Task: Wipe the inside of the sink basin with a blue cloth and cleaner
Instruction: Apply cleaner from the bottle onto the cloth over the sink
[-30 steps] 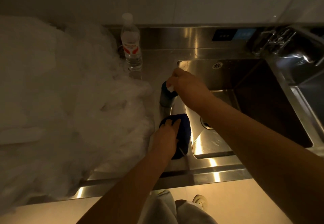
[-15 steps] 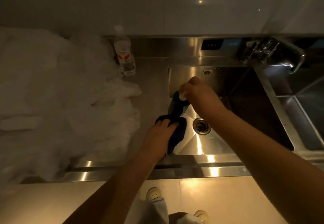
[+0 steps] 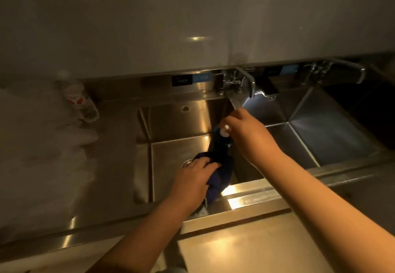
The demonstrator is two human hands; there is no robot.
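My left hand (image 3: 193, 181) grips a dark blue cloth (image 3: 222, 174) over the steel sink basin (image 3: 168, 150), close to its front wall. My right hand (image 3: 245, 133) holds a dark blue cleaner bottle (image 3: 220, 144) by its top, where a white cap (image 3: 225, 131) shows between my fingers. The bottle's lower end sits right above the cloth and touches or nearly touches it. The basin's drain (image 3: 186, 163) peeks out just left of my left hand.
A second basin (image 3: 333, 140) lies to the right, with a faucet (image 3: 245, 82) over the divider and another faucet (image 3: 344, 69) farther right. A clear water bottle (image 3: 80, 101) stands on the steel counter at the left, beside a heap of white plastic (image 3: 38, 155).
Both hands have moved from the basin's left rim to over its middle, carrying the cloth and the cleaner bottle. The view has swung right, revealing the second basin.
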